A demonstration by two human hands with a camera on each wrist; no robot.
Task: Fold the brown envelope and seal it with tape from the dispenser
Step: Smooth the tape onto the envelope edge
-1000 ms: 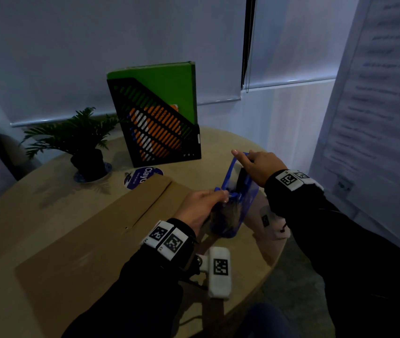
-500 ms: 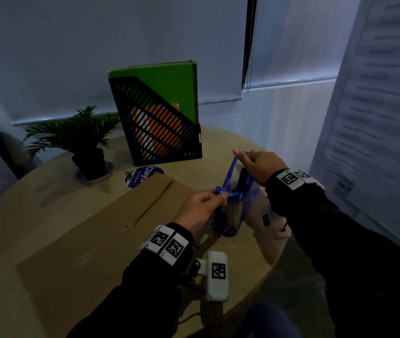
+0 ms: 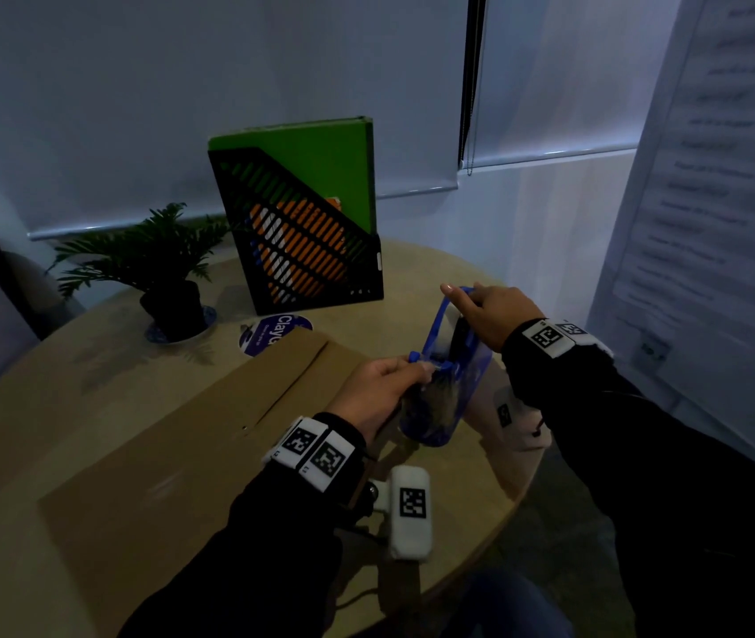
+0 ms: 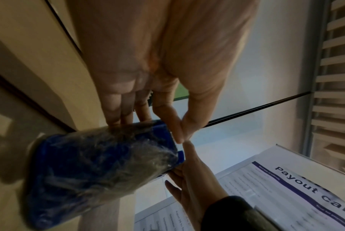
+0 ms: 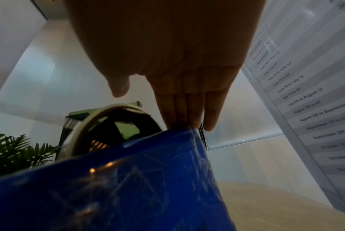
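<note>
A large brown envelope (image 3: 173, 453) lies flat on the round wooden table (image 3: 90, 352), its flap end toward the back. To its right a blue tape dispenser (image 3: 451, 379) stands tilted on its lower end. My left hand (image 3: 380, 389) pinches the tape end at the cutter between thumb and forefinger (image 4: 180, 134), beside the dispenser body (image 4: 100, 168). My right hand (image 3: 490, 315) lies on the dispenser's upper end. Its straight fingers (image 5: 187, 115) press the blue edge (image 5: 128, 187), the thumb stands free, and the tape roll (image 5: 108, 125) shows behind.
A black mesh file holder with a green folder (image 3: 302, 232) stands at the back. Left of it is a potted plant (image 3: 168, 269), and a round blue sticker (image 3: 270, 336) lies by the envelope's far corner. A printed board (image 3: 711, 223) leans at the right, close to the table edge (image 3: 523, 490).
</note>
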